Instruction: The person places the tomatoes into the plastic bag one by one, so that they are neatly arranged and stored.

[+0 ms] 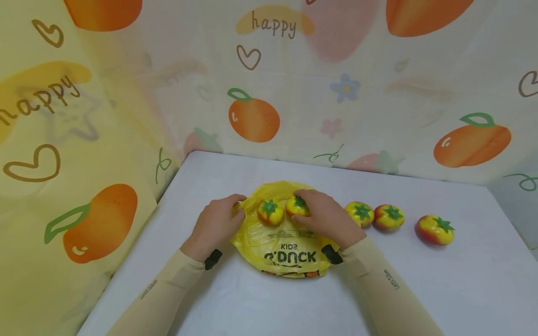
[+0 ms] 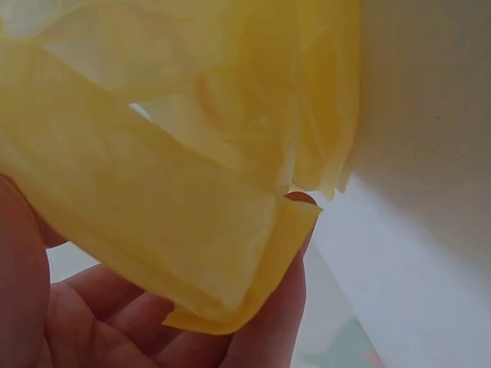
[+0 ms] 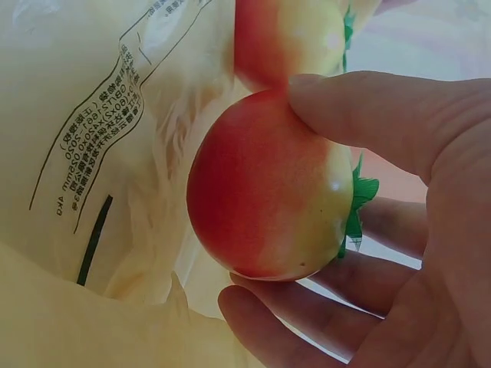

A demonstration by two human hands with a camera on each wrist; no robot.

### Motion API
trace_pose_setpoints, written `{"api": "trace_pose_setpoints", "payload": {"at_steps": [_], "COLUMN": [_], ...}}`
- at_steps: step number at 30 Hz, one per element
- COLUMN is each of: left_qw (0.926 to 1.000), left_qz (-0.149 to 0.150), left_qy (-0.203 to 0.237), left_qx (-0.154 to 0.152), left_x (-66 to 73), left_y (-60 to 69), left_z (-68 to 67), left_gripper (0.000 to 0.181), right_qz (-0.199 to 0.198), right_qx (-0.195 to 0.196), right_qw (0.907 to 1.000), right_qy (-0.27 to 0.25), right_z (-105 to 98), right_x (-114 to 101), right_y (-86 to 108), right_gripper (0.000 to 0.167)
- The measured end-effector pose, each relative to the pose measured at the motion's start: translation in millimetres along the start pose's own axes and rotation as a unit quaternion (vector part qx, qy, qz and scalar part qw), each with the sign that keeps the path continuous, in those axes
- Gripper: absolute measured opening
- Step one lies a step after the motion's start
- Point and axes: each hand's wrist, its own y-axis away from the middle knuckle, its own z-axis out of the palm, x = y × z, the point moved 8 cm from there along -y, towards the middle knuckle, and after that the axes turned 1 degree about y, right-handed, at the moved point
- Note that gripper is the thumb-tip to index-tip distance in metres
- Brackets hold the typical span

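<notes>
A yellow plastic bag [image 1: 290,235] with dark printing lies on the table, its mouth spread. My left hand [image 1: 219,223] holds the bag's left edge; in the left wrist view, fingers [image 2: 284,307] show behind the yellow film [image 2: 176,207]. My right hand [image 1: 328,215] grips a red-and-yellow toy tomato [image 1: 296,205] with green leaves, over the bag. The right wrist view shows this tomato [image 3: 268,188] between thumb and fingers. Just left of it, a second toy tomato [image 1: 271,211] sits at the bag's mouth.
Right of the bag, two toy tomatoes, one partly behind my right hand [image 1: 360,213] and one beside it [image 1: 389,217], stand close together. Another tomato [image 1: 435,230] lies farther right on the white table [image 1: 470,280]. Fruit-printed cloth [image 1: 294,107] hangs behind and at the left.
</notes>
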Motion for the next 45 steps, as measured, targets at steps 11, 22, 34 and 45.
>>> {"api": "trace_pose_setpoints", "payload": {"at_steps": [11,22,34,45], "left_qw": [0.9999,0.9999,0.9998,0.9999], "left_qz": [0.011,0.013,0.015,0.008], "left_qy": [-0.004,-0.011,-0.016,-0.008], "left_qx": [0.001,-0.002,-0.003,0.0], "left_x": [9.1,14.2,11.3,-1.6], "left_y": [-2.9,-6.4,-6.9,-3.6], "left_z": [2.7,7.0,7.7,2.4], "left_gripper": [0.04,0.04,0.041,0.041], "right_qz": [0.019,0.017,0.014,0.045], "right_qx": [0.003,0.009,0.036,0.093], "right_qw": [0.9997,0.9992,0.9978,0.994], "right_qy": [0.014,0.034,0.054,0.034], "right_z": [5,4,-29,-73], "right_x": [12,19,11,54], "right_y": [-0.5,3.6,35.5,93.5], "right_gripper": [0.072,0.073,0.073,0.067]}}
